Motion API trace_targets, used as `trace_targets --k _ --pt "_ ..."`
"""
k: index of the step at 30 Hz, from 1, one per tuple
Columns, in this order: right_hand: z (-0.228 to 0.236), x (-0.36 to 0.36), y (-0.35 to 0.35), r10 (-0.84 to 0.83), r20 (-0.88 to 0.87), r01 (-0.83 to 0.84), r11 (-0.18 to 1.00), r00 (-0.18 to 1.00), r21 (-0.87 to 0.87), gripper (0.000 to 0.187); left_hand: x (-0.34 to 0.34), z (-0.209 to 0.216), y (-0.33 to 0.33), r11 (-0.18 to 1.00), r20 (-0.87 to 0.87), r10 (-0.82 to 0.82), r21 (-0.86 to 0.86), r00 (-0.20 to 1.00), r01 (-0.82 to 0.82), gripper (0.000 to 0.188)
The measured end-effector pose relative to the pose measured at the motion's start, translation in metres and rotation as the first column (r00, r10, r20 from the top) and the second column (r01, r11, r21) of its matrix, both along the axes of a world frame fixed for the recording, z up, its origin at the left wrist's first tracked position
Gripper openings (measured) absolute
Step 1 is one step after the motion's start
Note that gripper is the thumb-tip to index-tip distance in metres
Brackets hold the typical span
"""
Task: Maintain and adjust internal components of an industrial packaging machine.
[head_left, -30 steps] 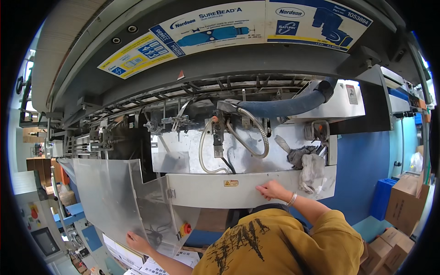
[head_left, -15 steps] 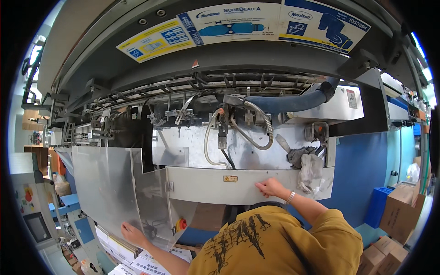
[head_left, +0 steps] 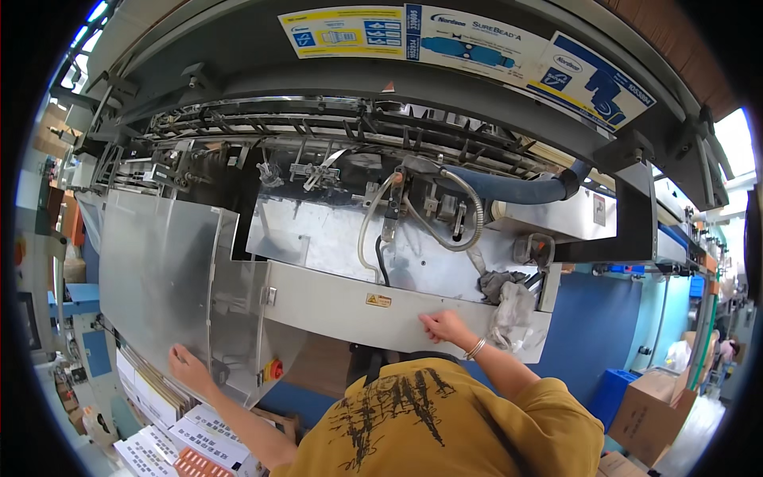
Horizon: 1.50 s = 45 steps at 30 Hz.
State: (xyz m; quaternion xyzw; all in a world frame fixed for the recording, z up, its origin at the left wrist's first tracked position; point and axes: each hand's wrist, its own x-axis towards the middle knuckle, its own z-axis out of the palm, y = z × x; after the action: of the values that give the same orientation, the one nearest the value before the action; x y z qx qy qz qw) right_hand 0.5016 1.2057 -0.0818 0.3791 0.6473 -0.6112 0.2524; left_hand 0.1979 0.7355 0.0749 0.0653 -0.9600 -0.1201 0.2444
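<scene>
My left hand (head_left: 191,370) is beside the lower edge of a clear plastic guard (head_left: 155,270), its fingers apart and slightly bent. No object shows in it. My right hand (head_left: 447,327), with bracelets at the wrist, is curled closed against the pale front panel (head_left: 334,308) of a machine. Nothing shows in its fingers. Behind the panel lies a shiny metal plate (head_left: 318,230). Above that plate stands a nozzle-like head (head_left: 392,207) with a thick blue sleeved hose (head_left: 509,188) and thinner looped tubes.
Crumpled rags (head_left: 513,314) lie over the panel's right end. A red knob (head_left: 275,369) sits below the guard. White printed cartons (head_left: 203,433) are at lower left. Brown boxes (head_left: 650,409) and a blue crate (head_left: 610,395) stand at right. A dark beam (head_left: 262,87) spans the top.
The whole view has turned and shifted, so machine and hands sit further left in the picture. Both hands keep nearly the same places against guard and panel. An orange-red item now shows on the cartons.
</scene>
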Motion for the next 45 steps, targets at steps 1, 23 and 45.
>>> trace_targets --k 1,23,45 --pt "-0.0001 -0.0001 0.0 -0.007 -0.012 0.008 1.0 1.0 0.008 0.051 -0.0006 0.0008 0.0009 1.0 0.011 -0.005 -0.007 1.0 0.005 0.04" --pt "-0.0087 -0.0014 -0.0001 -0.016 0.005 0.016 1.0 1.0 -0.013 0.052 -0.003 -0.0028 -0.0036 1.0 -0.013 0.001 -0.004 1.0 -0.001 0.037" --pt "-0.0084 -0.0041 0.0001 -0.011 0.056 0.013 0.999 0.998 -0.032 0.052 -0.0026 0.0048 0.0059 1.0 0.007 0.018 -0.003 1.0 -0.018 0.036"
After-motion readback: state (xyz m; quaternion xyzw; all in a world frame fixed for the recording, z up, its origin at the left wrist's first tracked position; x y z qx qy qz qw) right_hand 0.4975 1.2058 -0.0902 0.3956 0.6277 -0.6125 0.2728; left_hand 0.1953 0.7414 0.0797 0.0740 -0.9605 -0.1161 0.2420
